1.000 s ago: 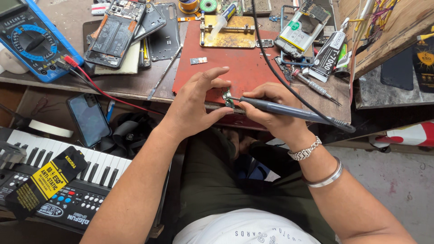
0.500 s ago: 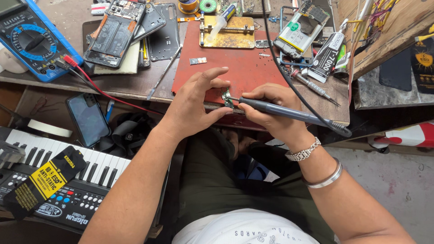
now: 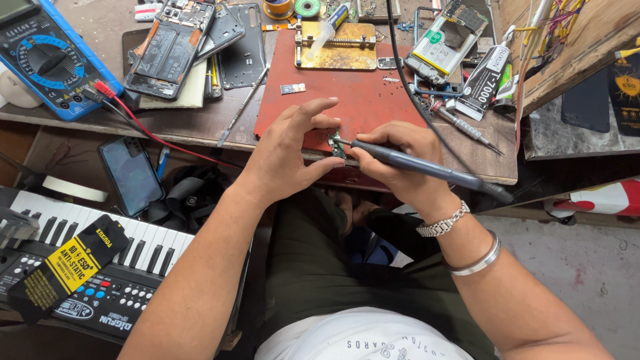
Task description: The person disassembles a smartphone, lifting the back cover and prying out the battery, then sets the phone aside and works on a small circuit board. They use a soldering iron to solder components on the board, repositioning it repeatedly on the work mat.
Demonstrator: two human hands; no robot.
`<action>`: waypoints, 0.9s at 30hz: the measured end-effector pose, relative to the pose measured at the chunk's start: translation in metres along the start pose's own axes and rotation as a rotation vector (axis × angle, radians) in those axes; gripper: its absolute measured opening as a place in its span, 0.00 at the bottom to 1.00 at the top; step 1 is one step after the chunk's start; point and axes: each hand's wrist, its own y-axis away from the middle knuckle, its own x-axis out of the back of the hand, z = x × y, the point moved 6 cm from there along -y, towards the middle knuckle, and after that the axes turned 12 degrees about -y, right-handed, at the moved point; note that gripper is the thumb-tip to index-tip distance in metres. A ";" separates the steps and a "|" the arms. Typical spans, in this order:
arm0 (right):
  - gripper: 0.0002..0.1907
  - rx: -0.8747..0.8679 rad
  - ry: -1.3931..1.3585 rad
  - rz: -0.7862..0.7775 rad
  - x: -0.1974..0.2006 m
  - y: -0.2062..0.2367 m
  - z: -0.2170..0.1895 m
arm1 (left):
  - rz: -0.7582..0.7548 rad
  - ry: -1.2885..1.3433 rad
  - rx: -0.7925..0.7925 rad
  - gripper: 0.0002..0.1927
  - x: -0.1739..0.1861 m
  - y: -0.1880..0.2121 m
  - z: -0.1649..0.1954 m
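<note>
In the head view, the right hand (image 3: 407, 160) is closed in a pen-like grip around a slim dark-grey soldering iron with a black cord (image 3: 427, 167). The iron's long axis runs from lower right to upper left: its handle end sits out past the wrist near the counter's front edge, and its metal tip points left and slightly up, meeting a small green circuit board (image 3: 335, 143). The left hand (image 3: 293, 157) pinches that board between thumb and curled fingers, with the index finger stretched forward above it and the other fingers partly spread. Both hands and the board sit at the front edge of a dark red rectangular work mat (image 3: 347, 100) lying on the worn wooden counter (image 3: 100, 127).

The board is mostly covered by the fingertips, so its shape and parts are hard to make out, and the exact spot where the tip touches is too small to read. The iron's cord runs up and out of the top of the picture. A blue handheld multimeter with red and black leads (image 3: 47, 60) at the left is cut off by the frame, as is the black-and-white electronic keyboard (image 3: 100, 260) below the counter.
</note>
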 end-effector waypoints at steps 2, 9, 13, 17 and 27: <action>0.09 0.038 -0.022 -0.013 -0.001 0.000 -0.002 | 0.008 -0.019 -0.015 0.44 0.001 0.000 0.001; 0.10 0.032 -0.045 -0.029 0.004 0.003 -0.001 | 0.019 -0.063 -0.041 0.44 0.003 0.000 0.002; 0.10 0.008 -0.061 -0.034 0.002 0.003 0.001 | 0.023 -0.054 -0.052 0.45 0.004 0.000 0.003; 0.10 0.028 -0.046 -0.059 0.003 0.002 0.001 | 0.016 -0.054 -0.040 0.45 0.003 0.000 0.002; 0.10 -0.057 -0.066 -0.045 0.004 -0.001 0.004 | 0.027 -0.089 -0.065 0.45 0.003 -0.001 0.003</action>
